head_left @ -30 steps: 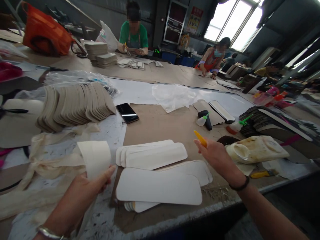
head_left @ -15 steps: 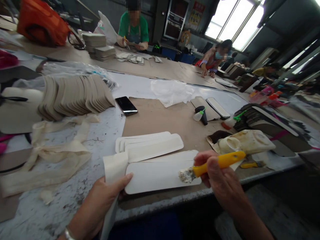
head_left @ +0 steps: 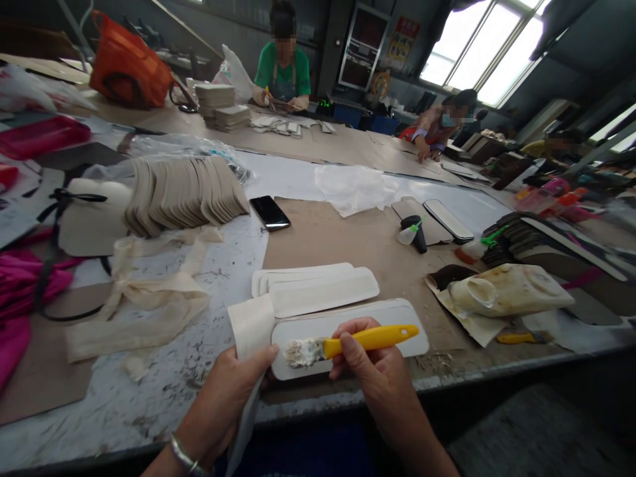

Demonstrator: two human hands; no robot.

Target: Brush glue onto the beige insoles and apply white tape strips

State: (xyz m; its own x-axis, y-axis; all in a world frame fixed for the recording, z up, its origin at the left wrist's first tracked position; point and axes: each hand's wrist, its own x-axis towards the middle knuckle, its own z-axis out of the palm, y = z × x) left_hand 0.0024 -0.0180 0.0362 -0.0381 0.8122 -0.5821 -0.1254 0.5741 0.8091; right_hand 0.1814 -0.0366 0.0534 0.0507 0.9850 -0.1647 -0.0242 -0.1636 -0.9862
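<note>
My right hand is closed round the yellow handle of a glue brush. The brush's whitish, clotted bristles lie over the left part of a long white panel with rounded corners. My left hand grips a curled strip of cream material that hangs down past the table edge. Its thumb reaches to the panel's left end. Just behind, several similar cream pieces lie overlapped on brown board.
A stained plastic glue container lies at the right, with another yellow-handled brush beside it. Behind are a phone, a squeeze bottle and a row of curved panels. Two co-workers sit across the table.
The brush in my right hand has moved left along the white panel, from its right part to its left. My left hand keeps hold of the strip. The camera view has shifted slightly.
</note>
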